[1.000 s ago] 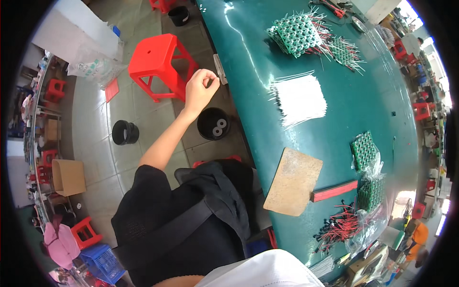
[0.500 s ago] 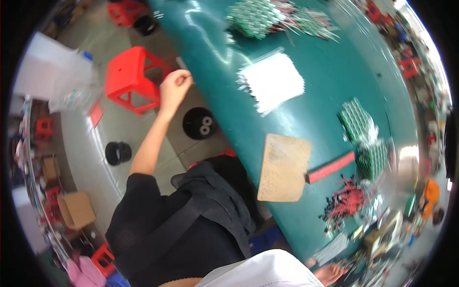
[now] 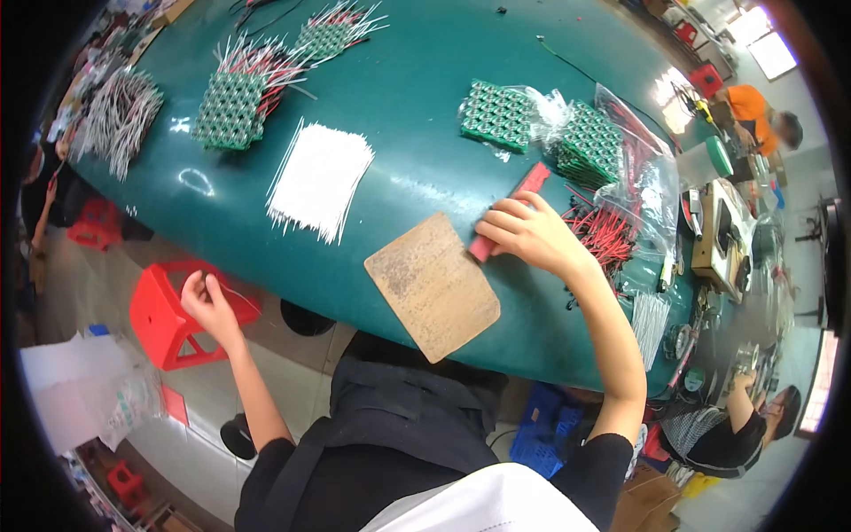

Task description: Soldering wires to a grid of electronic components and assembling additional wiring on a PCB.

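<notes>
My right hand (image 3: 532, 232) is closed over a long red bar (image 3: 538, 177) lying on the green table. Beside it is a worn tan board (image 3: 434, 288), turned at an angle near the table's front edge. My left hand (image 3: 210, 303) hangs off the table edge in front of a red stool (image 3: 164, 310), its fingers curled; whatever they may hold is too small to make out. A flat stack of white wires (image 3: 321, 177) lies on the table between my hands. Red wires with dark ends (image 3: 605, 235) are heaped just right of my right hand.
Green circuit boards with wires (image 3: 229, 111) and a wire bundle (image 3: 120, 115) lie far left. More green board stacks (image 3: 496, 115) lie behind the red bar. A tan machine (image 3: 720, 235) stands at the right. Co-workers sit at the right, one in orange (image 3: 749, 106). A blue crate (image 3: 542, 434) is below.
My view has turned and now shows both arms. My right hand has come onto the red bar, which has shifted beside the board. My left hand is now farther from the table edge.
</notes>
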Tool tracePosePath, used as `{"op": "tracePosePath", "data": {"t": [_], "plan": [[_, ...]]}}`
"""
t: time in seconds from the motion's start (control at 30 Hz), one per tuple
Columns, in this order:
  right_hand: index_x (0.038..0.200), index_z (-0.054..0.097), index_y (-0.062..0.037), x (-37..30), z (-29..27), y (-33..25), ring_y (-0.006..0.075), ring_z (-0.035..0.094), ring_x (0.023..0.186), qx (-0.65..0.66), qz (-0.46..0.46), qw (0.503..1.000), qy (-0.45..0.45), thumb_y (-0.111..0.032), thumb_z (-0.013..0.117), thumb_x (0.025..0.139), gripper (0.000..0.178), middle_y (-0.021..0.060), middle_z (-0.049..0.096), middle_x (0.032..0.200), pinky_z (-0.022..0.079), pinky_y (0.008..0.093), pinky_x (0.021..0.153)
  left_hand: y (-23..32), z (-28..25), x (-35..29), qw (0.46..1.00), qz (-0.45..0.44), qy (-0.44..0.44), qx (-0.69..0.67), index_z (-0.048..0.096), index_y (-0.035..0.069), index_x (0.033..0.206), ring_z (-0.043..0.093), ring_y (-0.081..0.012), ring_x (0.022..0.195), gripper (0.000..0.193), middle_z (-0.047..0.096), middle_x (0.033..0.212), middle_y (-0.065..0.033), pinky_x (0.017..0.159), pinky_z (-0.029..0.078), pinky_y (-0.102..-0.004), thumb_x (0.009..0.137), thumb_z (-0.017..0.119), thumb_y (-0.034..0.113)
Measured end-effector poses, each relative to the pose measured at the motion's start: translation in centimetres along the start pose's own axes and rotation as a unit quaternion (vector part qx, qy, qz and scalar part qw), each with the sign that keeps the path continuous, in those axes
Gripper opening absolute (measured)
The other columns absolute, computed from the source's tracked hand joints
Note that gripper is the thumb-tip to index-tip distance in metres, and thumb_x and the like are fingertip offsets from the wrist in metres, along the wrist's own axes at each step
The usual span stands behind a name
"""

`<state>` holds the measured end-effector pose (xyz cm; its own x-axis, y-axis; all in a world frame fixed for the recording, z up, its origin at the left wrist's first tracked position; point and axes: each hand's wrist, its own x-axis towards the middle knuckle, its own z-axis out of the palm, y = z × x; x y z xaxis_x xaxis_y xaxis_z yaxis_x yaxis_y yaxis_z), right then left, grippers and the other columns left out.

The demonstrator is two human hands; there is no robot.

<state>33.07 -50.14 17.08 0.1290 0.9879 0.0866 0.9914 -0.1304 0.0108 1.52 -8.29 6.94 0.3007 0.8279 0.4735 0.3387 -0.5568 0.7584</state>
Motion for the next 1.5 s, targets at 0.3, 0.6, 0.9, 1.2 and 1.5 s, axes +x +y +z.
{"op": "tracePosePath", "data": {"t": [0.3, 0.6, 0.9, 1.2, 1.5], "plan": [[0.120, 0.061, -0.0136, 6.9, 3.0, 8.9, 0.0265, 0.060, 0.109, -0.142, 0.241, 0.940, 0.194, -0.034, 0.070, 0.085, 0.042, 0.0052, 0.068, 0.106, 0.047, 0.0424, 0.091, 23.5, 5.0, -6.3, 0.669, 0.507, -0.530, -0.121, 0.062, 0.013, 0.127, 0.053, -0.0349, 0.127, 0.065, 0.055, 0.137, -0.0105, 0.103, 0.044, -0.0471, 0.070, 0.081, 0.039], [0.107, 0.054, -0.0015, 6.5, -1.7, 12.0, 0.0339, 0.068, 0.085, -0.172, 0.169, 0.926, 0.289, -0.004, 0.053, 0.085, 0.022, 0.0140, 0.067, 0.090, 0.056, 0.0443, 0.073, 21.7, 6.8, -7.0, 0.554, 0.684, -0.458, -0.125, 0.062, 0.017, 0.126, 0.059, -0.0281, 0.119, 0.042, 0.059, 0.132, -0.0084, 0.099, 0.050, -0.0407, 0.084, 0.062, 0.019], [0.117, 0.067, -0.0058, -2.8, -6.3, -1.1, 0.0347, 0.067, 0.092, 0.345, 0.409, 0.838, 0.109, -0.012, 0.059, 0.087, 0.031, 0.0174, 0.070, 0.105, 0.054, 0.0426, 0.081, 25.4, 19.5, 9.0, 0.710, 0.689, -0.137, -0.043, 0.071, 0.013, 0.118, 0.063, -0.0206, 0.084, 0.050, 0.070, 0.111, -0.0006, 0.075, 0.053, -0.0345, 0.071, 0.065, -0.002], [0.104, 0.065, -0.0080, -6.2, 0.1, -10.8, 0.0310, 0.059, 0.087, 0.069, 0.463, 0.854, 0.227, -0.008, 0.064, 0.084, 0.020, 0.0129, 0.062, 0.092, 0.048, 0.0429, 0.079, 24.1, 25.8, 6.6, 0.675, 0.656, -0.328, 0.081, 0.062, 0.016, 0.127, 0.058, -0.0250, 0.115, 0.052, 0.061, 0.125, -0.0028, 0.099, 0.045, -0.0390, 0.078, 0.075, 0.026], [0.082, 0.058, -0.0045, -14.6, 0.2, -12.3, 0.0335, 0.055, 0.079, -0.027, 0.584, 0.803, 0.119, -0.011, 0.070, 0.081, 0.014, 0.0135, 0.054, 0.085, 0.044, 0.0460, 0.068, 25.0, 11.3, -10.5, 0.537, 0.536, -0.641, -0.115, 0.055, 0.014, 0.134, 0.043, -0.0300, 0.136, 0.060, 0.047, 0.146, -0.0112, 0.111, 0.036, -0.0468, 0.079, 0.075, 0.026]]}}
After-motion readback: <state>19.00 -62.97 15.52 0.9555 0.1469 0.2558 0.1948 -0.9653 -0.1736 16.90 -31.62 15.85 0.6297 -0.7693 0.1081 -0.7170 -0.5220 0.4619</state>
